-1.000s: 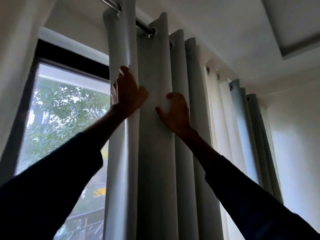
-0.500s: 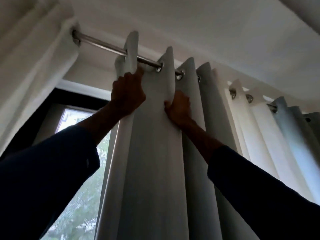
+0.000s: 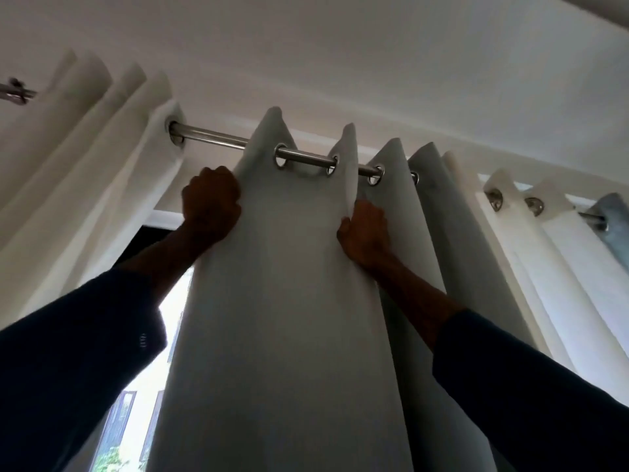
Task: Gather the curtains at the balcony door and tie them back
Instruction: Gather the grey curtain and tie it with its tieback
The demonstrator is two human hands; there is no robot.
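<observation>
View from below, looking steeply up at the top of a curtained balcony door. A metal rod [image 3: 218, 137] runs from the left towards the far right, just under a plain white ceiling [image 3: 340, 46].

A grey curtain [image 3: 282, 301] hangs in the middle of the scene, threaded onto the rod through metal eyelets [image 3: 280, 156] and falling in deep upright folds.

The left hand [image 3: 211, 206] is raised high, just below the rod. Its grip is closed in a fist round the curtain's left edge.

The right hand [image 3: 366, 233] is at much the same height, a little lower. Its grip pinches the next forward fold of the same curtain, thumb on the front of the cloth and fingers tucked behind the fold. A broad flat panel of grey cloth lies between the two hands.

Both arms reach up from the near bottom corners in dark sleeves [image 3: 68, 369].

A white curtain [image 3: 102, 172] is bunched at the left end of the rod. Another white panel [image 3: 527, 267] hangs to the right of the grey folds, with a strip of bluish-grey cloth at the far right edge.

Between the left white curtain and the grey one, bright daylight shows through the glass [image 3: 146, 386] low down, with a dark frame above it.
</observation>
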